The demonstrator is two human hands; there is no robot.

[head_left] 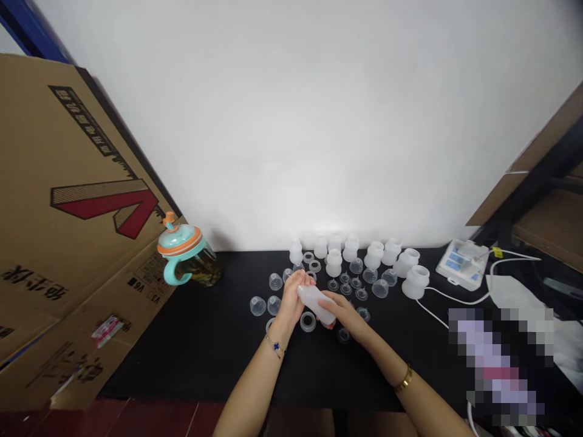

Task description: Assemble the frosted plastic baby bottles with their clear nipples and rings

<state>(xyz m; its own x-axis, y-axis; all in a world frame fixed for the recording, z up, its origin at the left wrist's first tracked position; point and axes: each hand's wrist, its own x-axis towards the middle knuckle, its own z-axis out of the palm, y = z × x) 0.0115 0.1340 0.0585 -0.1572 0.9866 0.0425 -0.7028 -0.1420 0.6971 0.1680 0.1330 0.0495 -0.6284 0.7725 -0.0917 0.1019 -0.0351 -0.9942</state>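
Observation:
A translucent white bottle (317, 304) lies tilted between my two hands above the black table. My left hand (294, 295) wraps round its upper left end. On its lower right part, my right hand (342, 312) has its fingers closed round the body. Just below the bottle, a clear ring (308, 321) rests on the table. Clear domed caps (257, 306) lie to the left and behind. Several small clear teat-like pieces (356, 283) are spread behind my right hand. White wide-necked bottles (334, 263) stand in a loose row near the wall.
A turquoise and orange lidded jug (186, 255) stands at the left beside a large cardboard box (68, 212). At the right are a white power strip (462, 264) with cables, white plastic wrapping (519, 297) and a pixelated object (496, 364). The black table (191, 352) meets a white wall.

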